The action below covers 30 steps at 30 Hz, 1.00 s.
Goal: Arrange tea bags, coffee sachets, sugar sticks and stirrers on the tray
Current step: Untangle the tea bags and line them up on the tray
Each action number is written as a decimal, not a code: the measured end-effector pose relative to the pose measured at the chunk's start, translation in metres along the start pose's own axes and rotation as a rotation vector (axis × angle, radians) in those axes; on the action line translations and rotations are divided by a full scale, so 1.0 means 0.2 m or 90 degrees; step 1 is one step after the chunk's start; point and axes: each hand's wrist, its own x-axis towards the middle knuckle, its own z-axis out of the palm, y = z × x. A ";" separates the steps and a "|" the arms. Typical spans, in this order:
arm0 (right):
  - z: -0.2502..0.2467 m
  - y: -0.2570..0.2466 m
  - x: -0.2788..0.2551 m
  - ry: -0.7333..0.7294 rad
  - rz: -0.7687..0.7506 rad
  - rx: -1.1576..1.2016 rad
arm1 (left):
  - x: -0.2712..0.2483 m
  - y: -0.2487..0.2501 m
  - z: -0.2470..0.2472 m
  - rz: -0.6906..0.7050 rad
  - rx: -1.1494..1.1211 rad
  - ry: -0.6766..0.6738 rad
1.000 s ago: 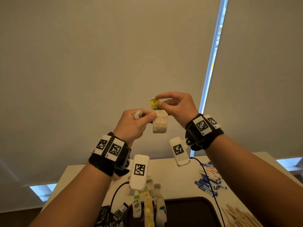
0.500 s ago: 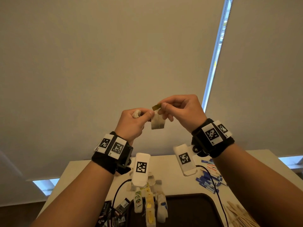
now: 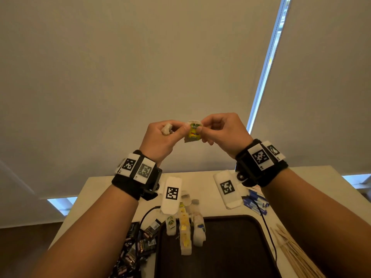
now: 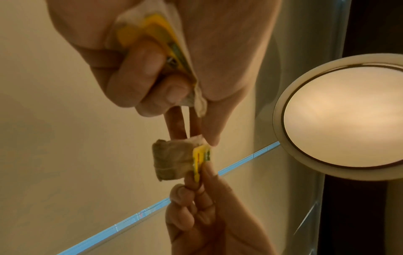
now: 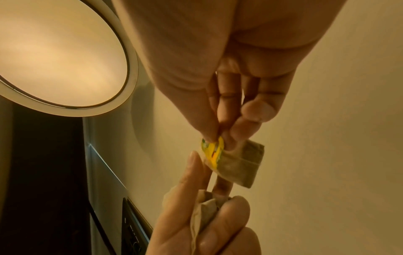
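Note:
Both hands are raised in front of the blind with a small tea bag (image 3: 189, 138) between them. Its yellow tag (image 3: 194, 130) lies against the bag's front. My left hand (image 3: 181, 130) pinches the bag's left side between thumb and forefinger, and its other fingers curl round a second, crumpled tea bag (image 3: 166, 129). My right hand (image 3: 202, 128) pinches the tag and the bag's right edge. The wrist views show the same bag (image 4: 172, 158) (image 5: 240, 165) and the second bag (image 4: 152, 32) (image 5: 205, 210) in the left palm. Below lies a dark tray (image 3: 230, 247) with rows of tea bags (image 3: 185, 231) at its left end.
Black coffee sachets (image 3: 138, 247) are piled left of the tray. Blue sugar sticks (image 3: 254, 202) lie at the table's back right, wooden stirrers (image 3: 295, 251) to the tray's right. A black cable (image 3: 268, 231) runs across the tray's right rim.
The yellow tag, held above the hanging bag a second ago, has been turned down flat onto the bag. Both hands stayed close together.

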 end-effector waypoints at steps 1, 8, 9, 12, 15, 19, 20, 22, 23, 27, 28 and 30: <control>0.01 0.02 0.00 -0.002 0.004 -0.006 | -0.01 -0.02 0.00 0.004 0.010 -0.002; 0.12 0.19 -0.03 -0.054 0.016 -0.099 | -0.09 -0.25 -0.03 -0.015 0.115 -0.008; 0.15 0.22 -0.03 -0.076 0.025 -0.124 | -0.11 -0.28 -0.04 -0.026 0.118 -0.011; 0.21 0.32 -0.06 -0.127 0.064 -0.179 | -0.18 -0.38 -0.05 -0.058 0.143 -0.021; 0.30 0.45 -0.11 -0.169 0.122 -0.209 | -0.27 -0.54 -0.09 -0.113 0.167 -0.010; 0.47 0.68 -0.21 -0.240 0.201 -0.258 | -0.38 -0.73 -0.16 -0.160 0.172 0.023; 0.53 0.74 -0.23 -0.260 0.216 -0.282 | -0.40 -0.76 -0.17 -0.165 0.170 0.025; 0.66 0.88 -0.28 -0.306 0.247 -0.331 | -0.43 -0.81 -0.19 -0.202 0.151 0.025; 0.72 0.95 -0.31 -0.335 0.259 -0.356 | -0.44 -0.84 -0.20 -0.224 0.143 0.022; 0.95 1.19 -0.38 -0.422 0.291 -0.441 | -0.47 -0.97 -0.23 -0.294 0.133 0.004; 0.99 1.23 -0.39 -0.433 0.303 -0.450 | -0.48 -0.99 -0.24 -0.310 0.132 -0.001; 1.06 1.30 -0.39 -0.453 0.335 -0.465 | -0.48 -1.05 -0.26 -0.334 0.132 -0.005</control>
